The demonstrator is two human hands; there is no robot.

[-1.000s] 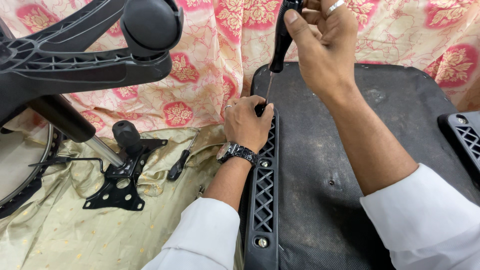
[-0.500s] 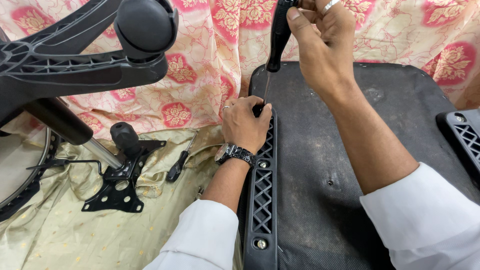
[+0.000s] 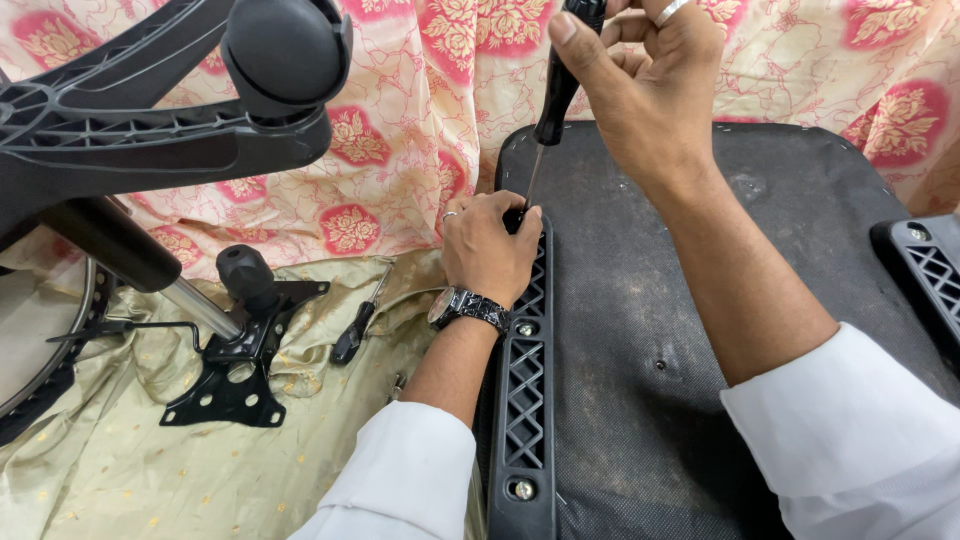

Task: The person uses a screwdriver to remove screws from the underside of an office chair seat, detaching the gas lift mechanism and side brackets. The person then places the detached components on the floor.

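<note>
left hand (image 3: 487, 250) rests fisted (wrist straight, forearm angled up from below); right hand (image 3: 640, 80) is raised above and right of it, fingers curled closed.

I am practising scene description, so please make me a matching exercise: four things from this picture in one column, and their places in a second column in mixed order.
Things:
1. screwdriver
2. left hand
3. spare screwdriver
4. caster wheel

Places:
A. lying on the gold cloth
B. top left, on the chair base arm
C. held upright in the right hand
D. resting on the far end of the black lattice bracket

Pairs: 1-C, 2-D, 3-A, 4-B
</note>
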